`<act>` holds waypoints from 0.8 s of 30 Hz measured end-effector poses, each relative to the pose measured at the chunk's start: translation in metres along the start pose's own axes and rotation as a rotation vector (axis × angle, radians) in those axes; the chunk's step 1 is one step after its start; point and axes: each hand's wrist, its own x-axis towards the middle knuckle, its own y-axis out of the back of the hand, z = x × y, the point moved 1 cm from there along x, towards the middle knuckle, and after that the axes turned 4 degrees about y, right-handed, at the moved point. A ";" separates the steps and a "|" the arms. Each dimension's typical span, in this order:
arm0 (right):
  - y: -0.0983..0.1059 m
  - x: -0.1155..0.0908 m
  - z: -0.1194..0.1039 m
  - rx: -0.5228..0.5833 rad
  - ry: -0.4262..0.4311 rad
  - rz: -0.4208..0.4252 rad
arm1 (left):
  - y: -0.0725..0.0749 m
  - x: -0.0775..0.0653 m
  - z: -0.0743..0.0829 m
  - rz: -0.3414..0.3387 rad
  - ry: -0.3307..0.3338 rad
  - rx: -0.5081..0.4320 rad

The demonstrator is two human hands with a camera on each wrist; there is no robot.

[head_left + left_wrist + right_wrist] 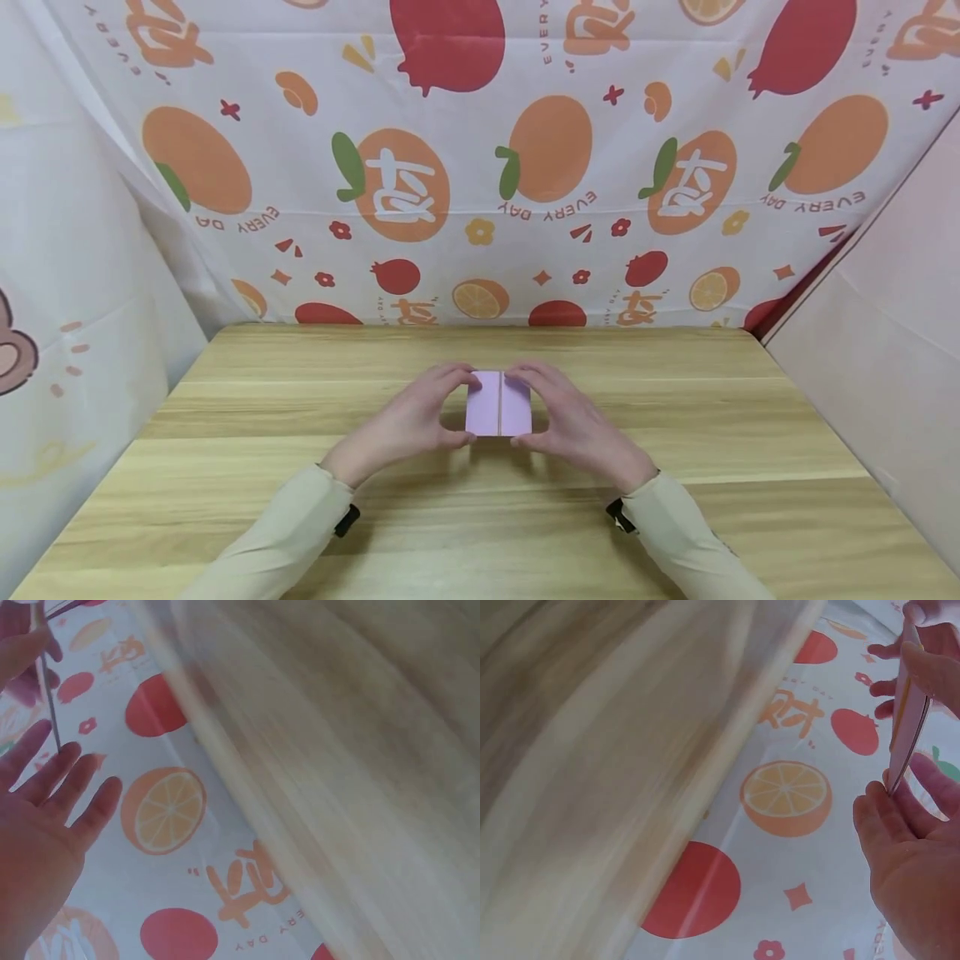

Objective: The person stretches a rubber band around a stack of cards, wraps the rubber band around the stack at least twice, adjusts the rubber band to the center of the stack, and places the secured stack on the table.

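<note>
A thin, flat lilac square with a narrow tan line down its middle is held up in front of me by both hands. My left hand pinches its left side, thumb at the lower corner and a finger at the upper edge. On the other side my right hand grips it the same way. Seen nearly edge-on in the right wrist view, the lilac square is only a thin slab between the fingers. In the left wrist view just its narrow edge shows.
A wooden table lies beneath the hands. Behind it hangs a white cloth printed with fruit, and pale cloths close off the left and right sides. Dark bands circle both wrists at the beige sleeves.
</note>
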 end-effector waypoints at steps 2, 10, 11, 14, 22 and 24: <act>0.000 -0.001 0.001 0.008 -0.004 -0.006 | -0.001 0.000 -0.001 0.003 -0.025 0.039; -0.002 -0.003 0.008 -0.022 0.021 -0.082 | 0.000 -0.004 0.000 0.008 -0.106 0.131; -0.003 -0.004 0.010 -0.026 0.030 -0.094 | -0.001 -0.004 0.000 0.001 -0.111 0.134; -0.005 -0.006 0.015 -0.034 0.043 -0.137 | -0.005 -0.004 0.000 -0.035 -0.090 0.130; -0.005 -0.007 0.022 -0.037 0.071 -0.207 | -0.014 -0.002 -0.003 -0.072 -0.045 0.126; -0.004 -0.006 0.023 -0.034 0.078 -0.213 | -0.014 0.000 -0.004 -0.073 -0.035 0.132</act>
